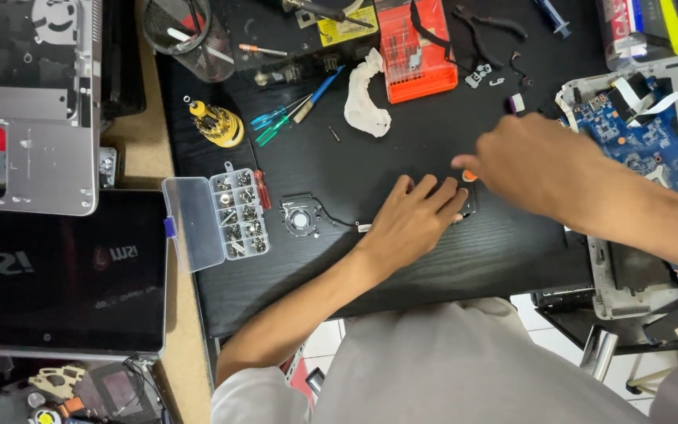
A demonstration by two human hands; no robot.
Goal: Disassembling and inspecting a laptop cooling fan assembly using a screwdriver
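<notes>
1. The left hand (411, 222) lies flat, fingers spread, pressing down on a small dark flat part (468, 202) at the centre of the black wood-grain desk mat (402, 149); it grasps nothing.
2. The right hand (531, 166) reaches in from the right of the frame and pinches a small orange-tipped piece (469, 176) just above that part.
3. I judge that steady downward pressure from the flat hand matters here, so the part does not slide while the fingertips work.
4. A small round black cooling fan with a thin wire (300, 218) lies just left of the wrist.
5. The clear plastic screw box with its lid open (215, 220) sits left of centre, near enough to reach.
</notes>
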